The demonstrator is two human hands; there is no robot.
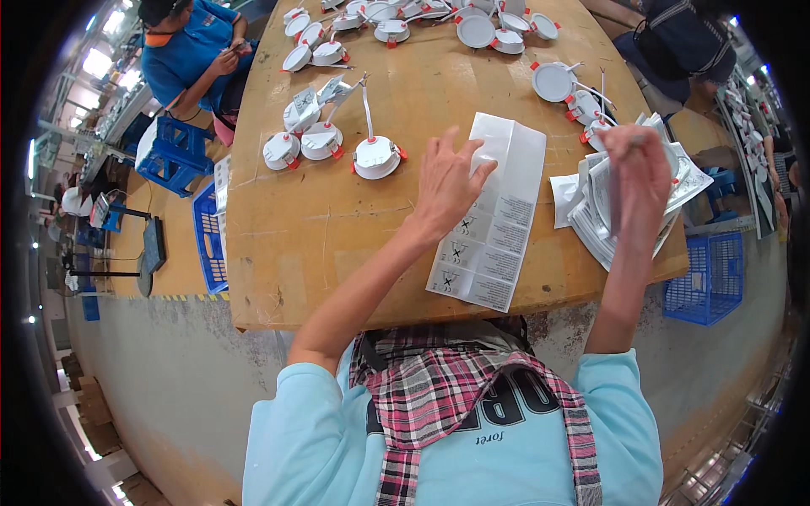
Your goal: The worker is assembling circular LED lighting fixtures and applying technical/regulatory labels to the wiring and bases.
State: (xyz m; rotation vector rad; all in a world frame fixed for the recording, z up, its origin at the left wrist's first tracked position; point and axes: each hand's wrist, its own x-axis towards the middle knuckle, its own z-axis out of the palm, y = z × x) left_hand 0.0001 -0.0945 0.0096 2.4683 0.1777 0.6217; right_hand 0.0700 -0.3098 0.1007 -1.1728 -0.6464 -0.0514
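My left hand is open, its fingers spread at the left edge of a long white label sheet. Small print and symbols cover the lower part of that sheet, while its upper end is plain. Over a stack of white printed sheets on the right hovers my right hand; its fingers are smeared by motion, and whether they hold anything is unclear. Close to my left hand, a round white downlight with red clips stands with its cable pointing up.
More downlights sit on the worn wooden table at the left, with others at the right and along the far end. Co-workers are at the left and far right. Blue crates and stools flank the table.
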